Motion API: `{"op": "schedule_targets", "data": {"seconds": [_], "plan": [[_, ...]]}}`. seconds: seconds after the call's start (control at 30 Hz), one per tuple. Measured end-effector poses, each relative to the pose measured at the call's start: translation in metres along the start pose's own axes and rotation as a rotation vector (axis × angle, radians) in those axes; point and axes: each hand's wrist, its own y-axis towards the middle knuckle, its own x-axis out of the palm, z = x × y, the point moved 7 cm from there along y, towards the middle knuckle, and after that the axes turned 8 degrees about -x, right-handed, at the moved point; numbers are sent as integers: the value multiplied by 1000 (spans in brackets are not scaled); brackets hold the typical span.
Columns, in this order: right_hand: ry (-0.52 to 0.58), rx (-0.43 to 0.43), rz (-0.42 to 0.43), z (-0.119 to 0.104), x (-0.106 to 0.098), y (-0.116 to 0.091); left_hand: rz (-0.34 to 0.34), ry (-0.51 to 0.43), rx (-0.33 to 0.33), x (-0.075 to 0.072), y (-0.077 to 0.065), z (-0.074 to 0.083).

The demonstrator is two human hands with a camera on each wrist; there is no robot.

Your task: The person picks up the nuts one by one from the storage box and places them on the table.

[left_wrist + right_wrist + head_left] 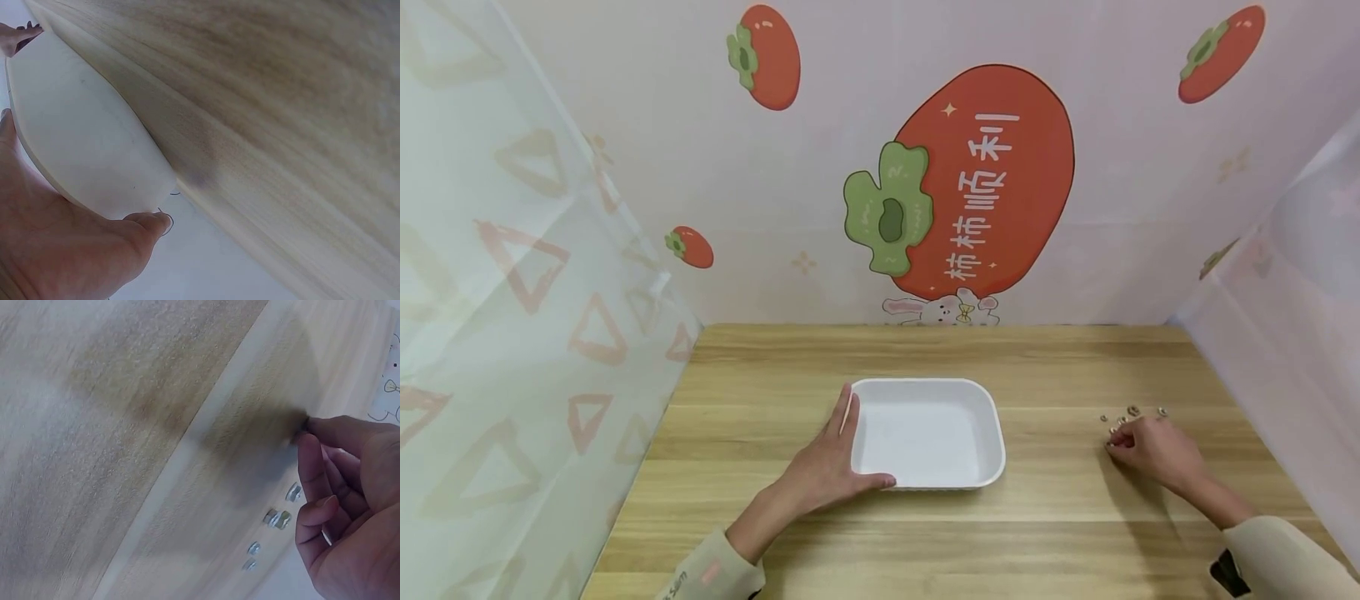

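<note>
A white rectangular tray (925,433) with rounded corners rests on the wooden table. My left hand (822,473) spans its near left corner, fingers straight along the left side and thumb against the front rim; the left wrist view shows the palm close to the tray wall. Far to the right, my right hand (1161,454) is low over the tabletop, thumb and index fingertips pinched together at a small metal nut, mostly hidden by the fingers. Several more metal nuts (1133,411) lie scattered just beyond that hand. In the right wrist view, loose nuts (272,517) lie beside the curled fingers.
The wood-grain table (1045,550) ends at a back wall covering (820,183) printed with persimmons. Pale cloth sheets (535,292) border it at the left and right sides. A stretch of tabletop separates the tray from the nuts.
</note>
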Motion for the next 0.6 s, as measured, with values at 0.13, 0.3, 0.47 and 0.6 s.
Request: {"op": "schedule_targets", "data": {"seconds": [0.13, 0.3, 0.47, 0.6], "plan": [[-19, 1, -5, -2, -2, 1, -1, -4, -3, -1, 0, 1], [-48, 0, -13, -6, -3, -2, 4, 10, 5, -2, -1, 1], [-68, 15, 1, -10, -4, -5, 8, 53, 23, -3, -2, 0], [-69, 18, 33, -20, -9, -3, -6, 44, 33, -4, -3, -2]]}}
